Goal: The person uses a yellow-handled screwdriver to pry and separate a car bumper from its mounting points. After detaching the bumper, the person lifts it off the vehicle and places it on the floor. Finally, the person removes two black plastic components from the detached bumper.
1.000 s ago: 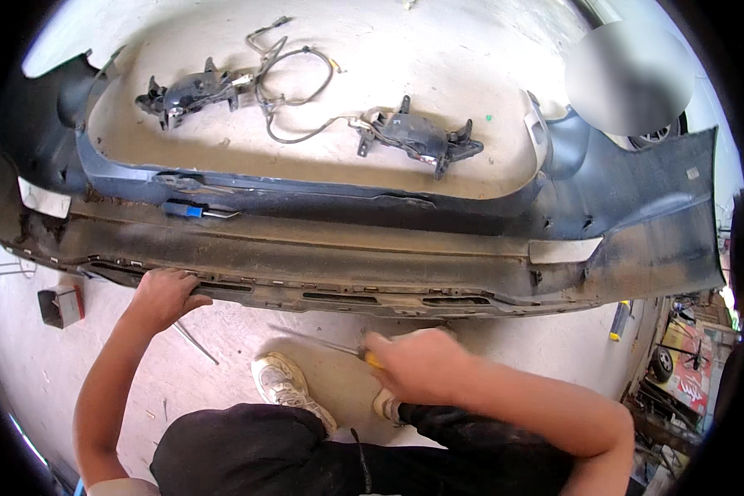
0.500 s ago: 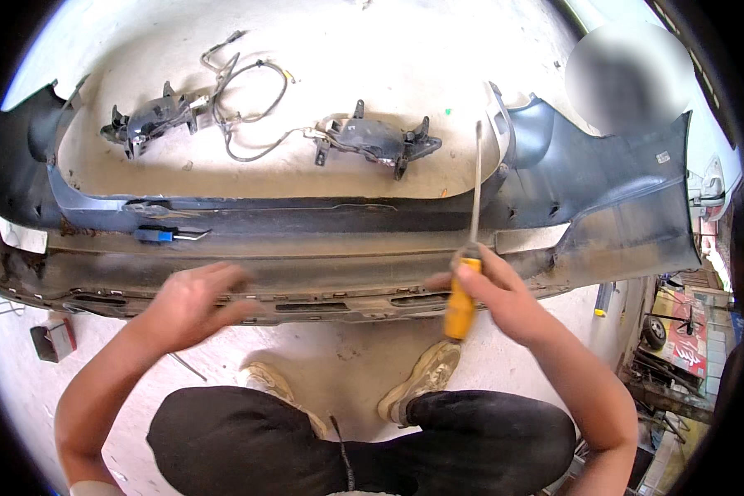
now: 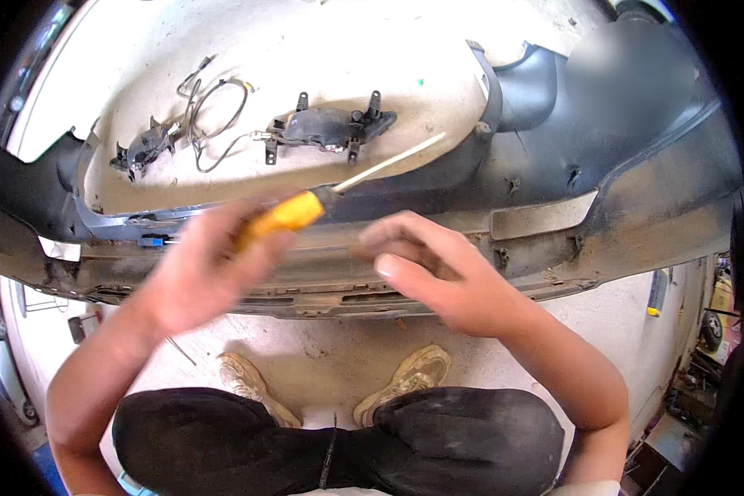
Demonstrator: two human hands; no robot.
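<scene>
My left hand [image 3: 202,264], blurred by motion, grips a yellow-handled screwdriver [image 3: 285,215], its long shaft pointing up and to the right above a large dark, dirty bumper [image 3: 537,231]. My right hand [image 3: 430,273] is open beside it, fingers loosely curled and apart. A blue-handled tool [image 3: 154,240] lies on the bumper, left of my left hand. Inside the bumper's curve, on the pale floor, lie two black bracketed lamp units [image 3: 322,128], the other [image 3: 145,153] at left, joined by a looped cable [image 3: 231,107].
My shoes [image 3: 401,380] stand below the bumper. A small box [image 3: 83,329] and a thin rod [image 3: 182,351] lie at left. A yellow-tipped tool [image 3: 655,293] lies at right, near cluttered parts and a small wheel [image 3: 711,331]. A car [image 3: 0,331] shows at the far left edge.
The screwdriver has passed from my right hand to my left and swung from upright to slanting. My left hand has left the bumper's edge. My right hand has opened.
</scene>
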